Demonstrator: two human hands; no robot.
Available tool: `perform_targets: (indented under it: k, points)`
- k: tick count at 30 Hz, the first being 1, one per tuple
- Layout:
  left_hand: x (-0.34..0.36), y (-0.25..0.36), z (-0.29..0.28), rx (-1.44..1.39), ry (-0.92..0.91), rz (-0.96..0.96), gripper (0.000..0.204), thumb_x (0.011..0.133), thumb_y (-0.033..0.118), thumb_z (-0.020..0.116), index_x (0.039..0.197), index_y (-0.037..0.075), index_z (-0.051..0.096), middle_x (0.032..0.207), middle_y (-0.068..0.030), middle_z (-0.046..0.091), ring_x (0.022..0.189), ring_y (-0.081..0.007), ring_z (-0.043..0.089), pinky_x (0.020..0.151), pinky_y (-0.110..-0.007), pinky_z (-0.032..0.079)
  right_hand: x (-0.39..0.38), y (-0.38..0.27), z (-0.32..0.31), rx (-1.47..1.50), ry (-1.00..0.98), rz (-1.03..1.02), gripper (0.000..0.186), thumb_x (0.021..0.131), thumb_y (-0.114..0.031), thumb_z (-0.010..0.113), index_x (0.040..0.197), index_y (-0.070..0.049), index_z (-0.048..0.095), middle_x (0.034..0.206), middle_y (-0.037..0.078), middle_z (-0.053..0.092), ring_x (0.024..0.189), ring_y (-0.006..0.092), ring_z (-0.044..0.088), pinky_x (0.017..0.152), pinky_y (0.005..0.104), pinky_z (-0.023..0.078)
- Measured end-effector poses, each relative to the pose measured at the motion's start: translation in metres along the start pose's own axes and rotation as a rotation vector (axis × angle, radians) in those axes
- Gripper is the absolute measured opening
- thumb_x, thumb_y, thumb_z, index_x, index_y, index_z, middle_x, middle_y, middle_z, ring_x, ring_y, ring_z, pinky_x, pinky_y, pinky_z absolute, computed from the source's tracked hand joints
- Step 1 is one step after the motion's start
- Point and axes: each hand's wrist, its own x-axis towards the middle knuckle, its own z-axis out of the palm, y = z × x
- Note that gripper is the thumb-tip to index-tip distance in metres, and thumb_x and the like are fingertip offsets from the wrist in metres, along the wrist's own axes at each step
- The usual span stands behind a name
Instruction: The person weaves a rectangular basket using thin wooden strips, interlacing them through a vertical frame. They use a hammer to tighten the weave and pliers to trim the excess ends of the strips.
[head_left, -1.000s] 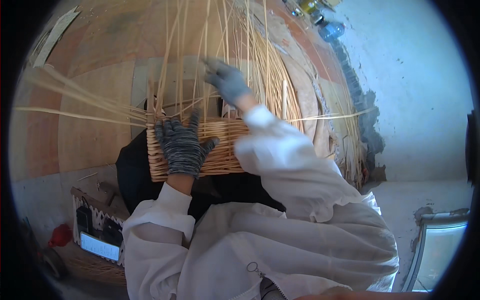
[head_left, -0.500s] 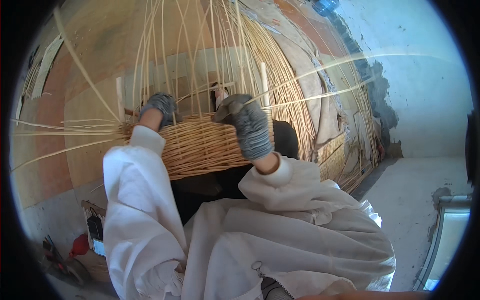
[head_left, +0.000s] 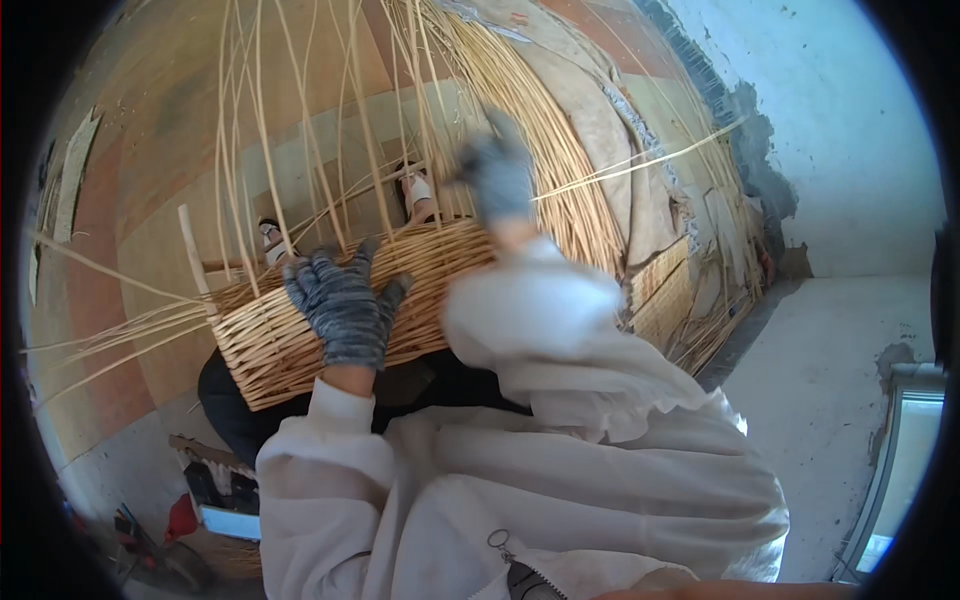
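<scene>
A pale wicker basket (head_left: pixel 270 345) lies tilted across my lap, its long woven wall facing me. Tall thin rods (head_left: pixel 265 130) stand up from its far side, and more rods (head_left: pixel 120 335) stick out at its left end. My left hand (head_left: pixel 345 305), in a grey knit glove, rests on the wall near the top edge with its fingers spread. At the basket's right end my right hand (head_left: pixel 495 175), also gloved, is smeared by motion beside light-coloured rods (head_left: pixel 640 165) pointing right. Its fingers and anything in them cannot be made out.
A long bundle of rods (head_left: pixel 570 150) curves along the floor on the right, with a brown cloth (head_left: pixel 605 110) beyond it. A chipped pale wall (head_left: pixel 840 160) rises at the right. At lower left lie a red object (head_left: pixel 182 518) and dark items.
My left hand has moved right from the far left edge onto the front wall and spread its fingers. My right hand has moved farther away, off the rim. The basket has tilted and shifted left.
</scene>
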Motion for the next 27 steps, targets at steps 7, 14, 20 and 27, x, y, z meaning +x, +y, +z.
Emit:
perform_targets:
  k: [7, 14, 20, 27]
  points:
    - [0.029, 0.078, 0.008, -0.276, -0.310, 0.142, 0.069, 0.073, 0.063, 0.056, 0.129, 0.024, 0.047, 0.121, -0.0149, 0.051, 0.113, -0.0283, 0.047, 0.104, -0.056, 0.018, 0.034, 0.017, -0.030, -1.329, -0.106, -0.567, 0.025, 0.079, -0.006, 0.062, 0.103, -0.006, 0.058, 0.088, 0.015, 0.060, 0.093, 0.0290, 0.055, 0.085, 0.0372, 0.046]
    - [0.032, 0.091, 0.003, -0.156, -0.279, 0.091, 0.067, 0.075, 0.060, 0.056, 0.126, 0.017, 0.050, 0.114, -0.0153, 0.053, 0.112, -0.0299, 0.048, 0.102, -0.053, 0.025, -0.013, -0.019, -0.150, -0.228, 0.180, 0.077, 0.029, 0.088, -0.005, 0.052, 0.116, -0.001, 0.048, 0.092, 0.015, 0.059, 0.079, 0.0242, 0.059, 0.076, 0.0388, 0.052]
    - [0.051, 0.150, -0.015, -0.618, -0.178, 0.307, 0.020, 0.081, 0.018, 0.057, 0.096, 0.005, 0.057, 0.096, -0.0167, 0.059, 0.095, -0.0313, 0.057, 0.083, -0.042, 0.045, -0.031, -0.122, -0.093, -0.836, -0.599, -0.049, 0.038, 0.085, -0.008, 0.058, 0.121, 0.000, 0.051, 0.110, 0.014, 0.060, 0.100, 0.0198, 0.058, 0.087, 0.0302, 0.047]
    - [0.035, 0.170, -0.001, -0.809, -0.026, 0.509, 0.011, 0.082, 0.008, 0.051, 0.092, 0.005, 0.054, 0.082, -0.0153, 0.061, 0.077, -0.0289, 0.062, 0.067, -0.038, 0.050, 0.054, -0.029, -0.074, -0.900, -0.677, 0.588, 0.042, 0.077, -0.023, 0.068, 0.111, 0.000, 0.059, 0.099, 0.012, 0.064, 0.094, 0.0208, 0.060, 0.082, 0.0291, 0.049]
